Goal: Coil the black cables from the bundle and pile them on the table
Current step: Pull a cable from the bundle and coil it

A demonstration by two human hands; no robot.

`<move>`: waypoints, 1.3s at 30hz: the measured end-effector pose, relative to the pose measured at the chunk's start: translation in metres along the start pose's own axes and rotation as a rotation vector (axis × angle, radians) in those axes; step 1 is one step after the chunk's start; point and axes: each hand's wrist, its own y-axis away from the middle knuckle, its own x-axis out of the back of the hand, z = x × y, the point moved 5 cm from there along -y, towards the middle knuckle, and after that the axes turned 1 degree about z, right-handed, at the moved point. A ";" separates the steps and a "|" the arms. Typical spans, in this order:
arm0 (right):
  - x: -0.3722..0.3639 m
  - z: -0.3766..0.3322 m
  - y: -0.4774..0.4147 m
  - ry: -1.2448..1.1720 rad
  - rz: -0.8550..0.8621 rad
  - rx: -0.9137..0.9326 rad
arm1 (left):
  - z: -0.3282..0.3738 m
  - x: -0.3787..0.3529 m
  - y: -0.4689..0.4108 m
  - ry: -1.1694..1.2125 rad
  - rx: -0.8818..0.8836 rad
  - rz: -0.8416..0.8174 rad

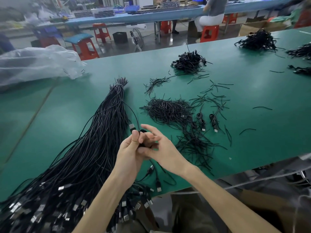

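Counter (pixel 252 132), green. Bundle (pixel 101 140) of black cables lies left of centre (plugs nearest). Coiled cables (pixel 190 62) are piled at far centre. Left hand (pixel 129 150) pinches small coil (pixel 142 131); right hand (pixel 165 148) touches it, forefinger straight, grip unclear.

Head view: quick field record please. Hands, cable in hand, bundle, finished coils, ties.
left hand: grips a partly wound cable, thumb on top
right hand: against the winding, index finger straight; grip unclear
bundle: black cables lying on the table, tied at the far end, plugs at the near edge
finished coils: three side by side, right of the hands
far pile: coiled cables, heaped
loose ties: heap between bundle and finished coils
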 end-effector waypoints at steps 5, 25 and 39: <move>0.007 0.009 0.002 0.053 0.157 0.036 | -0.002 0.012 -0.005 -0.137 0.027 -0.030; 0.007 0.030 -0.015 1.054 -0.353 0.155 | -0.032 0.041 -0.016 -1.462 0.319 -0.453; 0.010 0.021 -0.063 1.408 -0.293 0.406 | -0.034 0.064 -0.020 -1.548 0.167 -0.137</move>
